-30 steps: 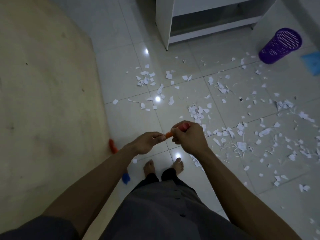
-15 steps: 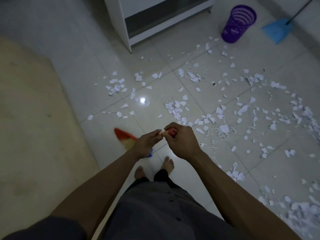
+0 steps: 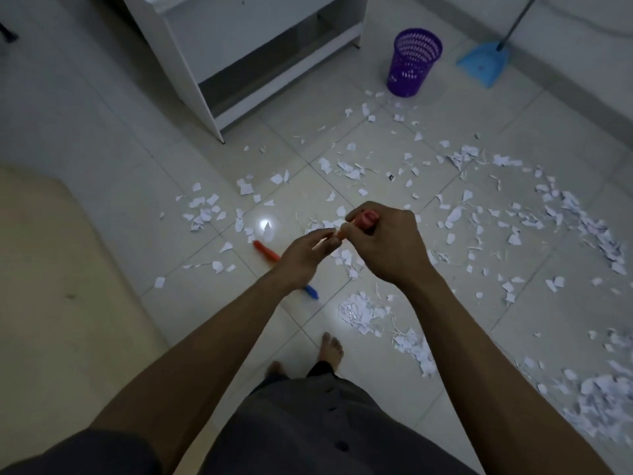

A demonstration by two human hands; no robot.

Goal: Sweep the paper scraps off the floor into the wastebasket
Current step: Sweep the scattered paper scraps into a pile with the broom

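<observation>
**Right now: both hands on the orange handle, scraps all around**

Right in front of me, my right hand [image 3: 390, 248] is curled round the top of an orange handle [image 3: 366, 219], fist closed on it. My left hand [image 3: 301, 262] reaches across and pinches the handle's orange tip between its fingertips, just beside my right knuckles.

Below my left wrist an orange and blue piece [image 3: 265, 250] shows against the floor [image 3: 445, 108], partly hidden by my arm. I cannot tell whether it joins the handle.

Paper scraps [image 3: 359, 311] lie under and around both hands, thickest to the right of my right hand and down past my right forearm. Far beyond my right hand stands the purple wastebasket [image 3: 412, 63], upright, with a blue dustpan [image 3: 484, 63] just to its right. Beyond my left hand is a white shelf unit [image 3: 191, 63].
</observation>
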